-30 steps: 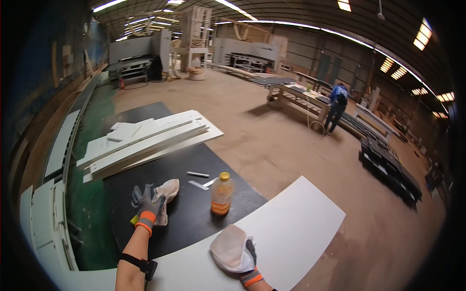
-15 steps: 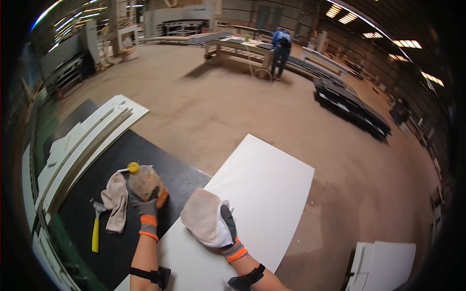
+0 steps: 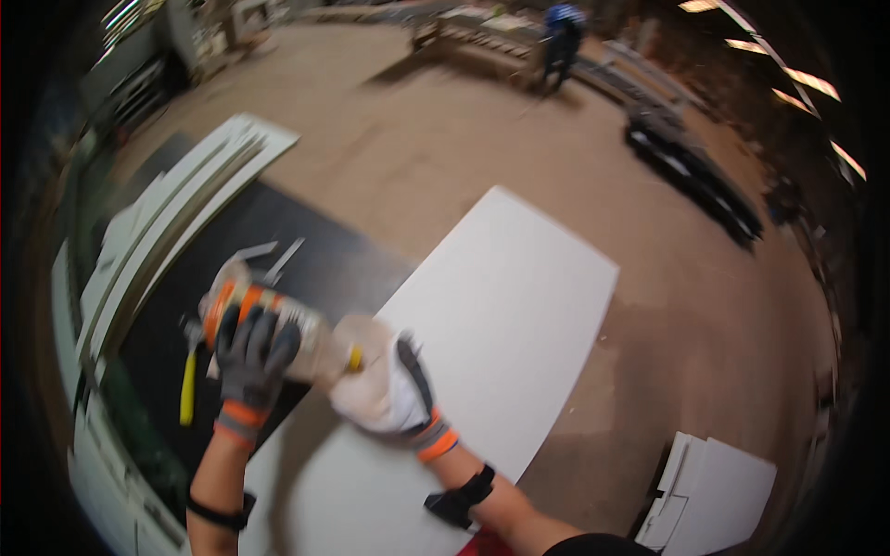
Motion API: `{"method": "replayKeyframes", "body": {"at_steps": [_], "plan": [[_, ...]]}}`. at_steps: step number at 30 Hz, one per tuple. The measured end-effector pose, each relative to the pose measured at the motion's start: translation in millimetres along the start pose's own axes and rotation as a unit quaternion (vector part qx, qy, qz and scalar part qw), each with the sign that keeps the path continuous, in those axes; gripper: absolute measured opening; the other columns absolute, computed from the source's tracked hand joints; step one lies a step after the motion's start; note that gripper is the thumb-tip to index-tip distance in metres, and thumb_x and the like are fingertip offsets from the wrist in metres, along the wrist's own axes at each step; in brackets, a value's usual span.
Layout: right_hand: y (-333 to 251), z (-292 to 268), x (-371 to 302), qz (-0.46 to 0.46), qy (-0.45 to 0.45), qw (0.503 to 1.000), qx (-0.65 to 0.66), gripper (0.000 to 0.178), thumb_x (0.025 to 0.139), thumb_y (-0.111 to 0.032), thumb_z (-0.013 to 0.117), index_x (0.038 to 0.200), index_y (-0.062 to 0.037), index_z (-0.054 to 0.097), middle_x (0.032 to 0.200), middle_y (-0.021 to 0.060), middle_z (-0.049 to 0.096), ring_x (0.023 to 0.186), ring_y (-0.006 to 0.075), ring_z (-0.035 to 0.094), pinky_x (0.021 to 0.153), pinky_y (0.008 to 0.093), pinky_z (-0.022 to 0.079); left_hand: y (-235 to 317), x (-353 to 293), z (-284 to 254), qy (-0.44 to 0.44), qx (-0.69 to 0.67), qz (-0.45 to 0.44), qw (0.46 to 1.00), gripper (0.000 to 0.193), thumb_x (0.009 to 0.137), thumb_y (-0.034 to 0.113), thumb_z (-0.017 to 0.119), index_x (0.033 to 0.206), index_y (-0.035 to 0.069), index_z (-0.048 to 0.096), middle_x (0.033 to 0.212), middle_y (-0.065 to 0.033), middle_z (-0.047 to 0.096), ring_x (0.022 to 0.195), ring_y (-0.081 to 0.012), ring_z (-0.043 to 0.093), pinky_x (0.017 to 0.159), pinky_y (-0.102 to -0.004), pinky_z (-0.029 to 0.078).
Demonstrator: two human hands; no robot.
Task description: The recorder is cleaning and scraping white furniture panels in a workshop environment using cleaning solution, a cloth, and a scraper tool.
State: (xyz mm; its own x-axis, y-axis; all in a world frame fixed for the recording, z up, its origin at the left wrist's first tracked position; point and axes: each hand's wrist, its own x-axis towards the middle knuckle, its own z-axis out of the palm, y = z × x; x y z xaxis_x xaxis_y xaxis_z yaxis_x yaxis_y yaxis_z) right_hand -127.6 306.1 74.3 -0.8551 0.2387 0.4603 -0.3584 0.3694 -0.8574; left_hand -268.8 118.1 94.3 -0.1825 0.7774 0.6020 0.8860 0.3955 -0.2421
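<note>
Gripping a plastic bottle [image 3: 278,324] sideways in my gloved left hand [image 3: 252,357], I press a white cloth [image 3: 371,380] bunched in my closed right hand [image 3: 400,385] against its yellow cap [image 3: 354,360], above the white panel [image 3: 501,306].

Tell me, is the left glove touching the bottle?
Touching. The head view shows the left hand wrapped around the tilted bottle, dark fingers pressed over its side with no gap.

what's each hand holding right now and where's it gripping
The left hand grips the plastic bottle, tipped on its side, around its body. The right hand holds a white cloth bunched at the bottle's yellow-capped end.
</note>
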Motion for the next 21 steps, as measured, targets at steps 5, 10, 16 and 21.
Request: {"method": "replayKeyframes", "body": {"at_steps": [5,10,16,21], "plan": [[-8.6,24.7,-2.4,0.174,-0.046,0.967,0.180,0.068,0.096,-0.052,0.047,0.145,-0.0065,0.035,0.142,0.0164,0.044,0.125,0.0326,0.048,0.106,0.0441,0.038,-12.9,14.4,-40.8,-0.031,0.047,-0.003,0.998,0.042,0.071,0.007,0.067,0.110,0.020,0.065,0.115,-0.0098,0.063,0.112,-0.0305,0.061,0.106,-0.0511,0.038],[18.2,30.7,-20.6,0.256,0.016,0.634,0.729,0.068,0.098,-0.054,0.040,0.148,-0.0072,0.030,0.145,0.0154,0.041,0.131,0.0304,0.044,0.110,0.0446,0.035,-6.6,0.2,-52.9,-0.048,0.058,-0.001,0.997,0.040,0.072,0.012,0.069,0.110,0.023,0.065,0.118,-0.0087,0.063,0.113,-0.0277,0.062,0.107,-0.0488,0.037],[5.4,45.0,-46.7,0.307,0.002,0.621,0.721,0.068,0.100,-0.053,0.037,0.146,-0.0033,0.032,0.139,0.0169,0.046,0.128,0.0287,0.047,0.109,0.0412,0.039,-11.4,-17.0,-63.4,-0.032,0.059,-0.053,0.996,0.045,0.067,0.008,0.075,0.109,0.019,0.064,0.113,-0.0096,0.063,0.109,-0.0291,0.062,0.105,-0.0491,0.038],[-20.9,54.7,-32.5,0.094,-0.062,0.991,0.076,0.058,0.103,-0.043,0.038,0.143,-0.0018,0.037,0.136,0.0124,0.051,0.126,0.0252,0.049,0.107,0.0391,0.040,6.1,-81.9,-42.9,-0.017,-0.007,-0.154,0.988,0.065,0.058,0.032,0.083,0.116,0.013,0.060,0.120,-0.0093,0.055,0.117,-0.0302,0.053,0.106,-0.0507,0.035]]}}
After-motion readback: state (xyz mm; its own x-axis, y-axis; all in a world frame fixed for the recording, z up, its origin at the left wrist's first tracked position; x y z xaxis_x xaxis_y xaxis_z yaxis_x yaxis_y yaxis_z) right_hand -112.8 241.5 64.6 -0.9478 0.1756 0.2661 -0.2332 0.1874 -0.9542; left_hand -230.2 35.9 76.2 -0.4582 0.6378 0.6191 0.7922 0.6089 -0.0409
